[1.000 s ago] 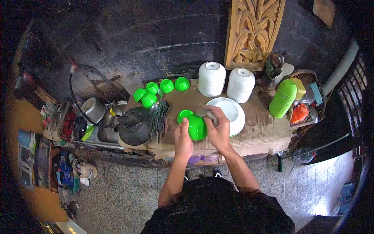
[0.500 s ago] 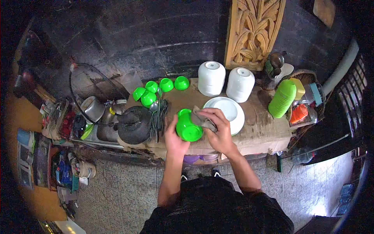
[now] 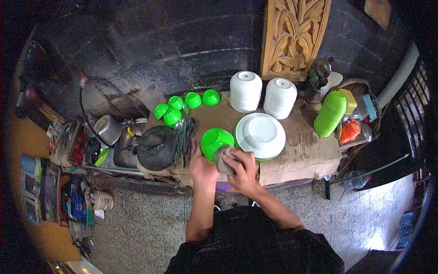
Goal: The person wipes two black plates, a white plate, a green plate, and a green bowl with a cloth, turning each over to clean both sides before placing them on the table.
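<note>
A green bowl [image 3: 213, 140] is tipped in front of me, its rounded outside and base facing the camera. My left hand [image 3: 204, 170] grips it from the near left side, fingers partly hidden behind it. A greyish cloth [image 3: 224, 160] is bunched in my right hand [image 3: 242, 171], pressed against the bowl's near right edge. Just right of the bowl lies a stack of white plates [image 3: 267, 148], the top one upside down, with a green edge showing below. To the left are several spoons and other cutlery [image 3: 181, 137].
Several small green bowls [image 3: 193, 99] sit at the back left. Two stacks of white bowls [image 3: 246, 92] stand upside down on the cardboard-covered table [image 3: 303, 155]. A dark round lid or pan [image 3: 156, 148], a sink [image 3: 124, 156], and light-green stacked cups [image 3: 330, 114] flank the area.
The green bowl has turned from showing its inside to showing its outside. My right hand and the cloth have moved left and nearer, from the bowl's right rim to its near edge.
</note>
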The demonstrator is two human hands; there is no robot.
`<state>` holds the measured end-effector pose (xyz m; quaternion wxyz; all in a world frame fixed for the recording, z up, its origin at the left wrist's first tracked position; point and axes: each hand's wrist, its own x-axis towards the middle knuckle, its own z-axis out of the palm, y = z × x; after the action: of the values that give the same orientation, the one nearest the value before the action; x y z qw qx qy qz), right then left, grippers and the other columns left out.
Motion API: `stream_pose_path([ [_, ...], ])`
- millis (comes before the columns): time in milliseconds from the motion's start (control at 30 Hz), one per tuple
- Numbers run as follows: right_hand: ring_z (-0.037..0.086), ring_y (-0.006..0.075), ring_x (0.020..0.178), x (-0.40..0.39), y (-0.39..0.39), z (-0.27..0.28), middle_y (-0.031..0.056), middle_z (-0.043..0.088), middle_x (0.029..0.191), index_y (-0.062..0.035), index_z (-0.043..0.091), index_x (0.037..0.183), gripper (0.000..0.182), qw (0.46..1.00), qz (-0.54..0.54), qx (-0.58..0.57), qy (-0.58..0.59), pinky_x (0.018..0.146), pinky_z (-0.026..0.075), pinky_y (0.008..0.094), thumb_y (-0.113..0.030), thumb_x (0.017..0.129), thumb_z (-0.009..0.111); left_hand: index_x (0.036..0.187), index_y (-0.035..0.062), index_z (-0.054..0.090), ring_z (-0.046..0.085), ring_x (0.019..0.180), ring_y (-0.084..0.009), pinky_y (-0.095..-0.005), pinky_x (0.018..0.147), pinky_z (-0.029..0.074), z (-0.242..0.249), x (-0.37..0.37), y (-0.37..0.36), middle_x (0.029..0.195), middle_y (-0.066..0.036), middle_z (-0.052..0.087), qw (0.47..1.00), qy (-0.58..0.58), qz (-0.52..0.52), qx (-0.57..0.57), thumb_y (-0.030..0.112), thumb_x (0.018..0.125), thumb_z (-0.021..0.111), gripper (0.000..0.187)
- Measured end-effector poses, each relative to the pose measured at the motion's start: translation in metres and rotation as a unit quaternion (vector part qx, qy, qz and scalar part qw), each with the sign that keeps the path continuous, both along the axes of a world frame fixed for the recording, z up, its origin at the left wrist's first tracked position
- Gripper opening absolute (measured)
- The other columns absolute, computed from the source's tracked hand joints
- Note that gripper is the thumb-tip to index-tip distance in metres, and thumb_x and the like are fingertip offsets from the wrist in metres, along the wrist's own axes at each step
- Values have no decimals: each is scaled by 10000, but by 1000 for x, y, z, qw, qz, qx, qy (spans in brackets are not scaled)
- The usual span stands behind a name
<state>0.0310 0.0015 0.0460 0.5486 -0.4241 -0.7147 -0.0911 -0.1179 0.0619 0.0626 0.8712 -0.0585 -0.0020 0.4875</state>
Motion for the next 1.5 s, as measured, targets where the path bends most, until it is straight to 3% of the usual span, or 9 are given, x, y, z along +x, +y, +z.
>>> stream_pose_path([
  [267,597,249,989,16,10,37,46,622,1396,-148,679,1324,623,988,90,-35,-120,819,499,368,-107,705,737,1229,44,602,659,1116,-269,-427,978,542,7,4,-5,1213,-115,684,969,188,91,135,367,1117,434,381],
  [333,595,244,980,16,13,45,39,625,1388,-147,682,1322,620,985,93,-24,-143,821,509,369,-118,705,731,1257,52,602,642,1081,-214,-371,957,529,10,23,-9,1218,-81,652,870,443,204,69,377,1115,457,384],
  [633,636,311,1045,13,28,71,140,666,1213,-68,718,1211,522,993,56,-86,52,863,519,411,35,700,698,1238,80,609,633,1042,-157,-341,884,522,7,46,-11,1160,-40,647,814,509,272,66,662,1071,336,665],
  [733,672,386,1087,26,39,71,213,690,1156,-21,697,1203,375,960,82,-208,167,947,525,426,16,831,663,1143,37,661,637,929,-101,-274,785,518,16,40,-19,1055,-35,673,728,627,242,137,559,1057,522,547],
  [833,710,291,984,35,39,69,200,723,1037,-2,711,1165,277,881,75,-396,248,915,530,365,-54,898,659,930,32,743,549,686,-44,-238,603,432,16,37,-10,807,49,657,783,560,222,154,414,1024,670,400],
  [1133,604,76,844,37,16,46,-14,704,1021,-61,681,1270,413,666,299,-530,430,633,467,271,-341,971,737,1135,55,684,720,895,-168,-332,775,586,-6,15,16,1051,-84,725,947,312,-3,72,363,957,740,361],
  [1367,608,84,827,37,24,48,-16,651,1068,-132,625,1268,401,458,290,-509,669,535,403,222,-423,1001,692,1414,30,557,499,1369,-305,-455,1144,402,15,26,5,1526,-159,502,726,471,310,393,403,888,801,689],
  [1433,616,83,817,39,27,49,-13,657,1061,-127,627,1264,389,426,297,-489,701,538,437,250,-427,1019,666,1444,37,536,489,1391,-306,-462,1162,387,38,24,-3,1550,-164,486,485,612,304,546,352,764,921,844],
  [1500,620,80,819,38,24,51,-17,667,1039,-123,633,1250,370,430,315,-481,696,572,462,258,-418,1029,654,1473,33,507,524,1369,-297,-451,1128,432,28,23,0,1527,-161,503,425,634,310,568,283,657,992,981],
])
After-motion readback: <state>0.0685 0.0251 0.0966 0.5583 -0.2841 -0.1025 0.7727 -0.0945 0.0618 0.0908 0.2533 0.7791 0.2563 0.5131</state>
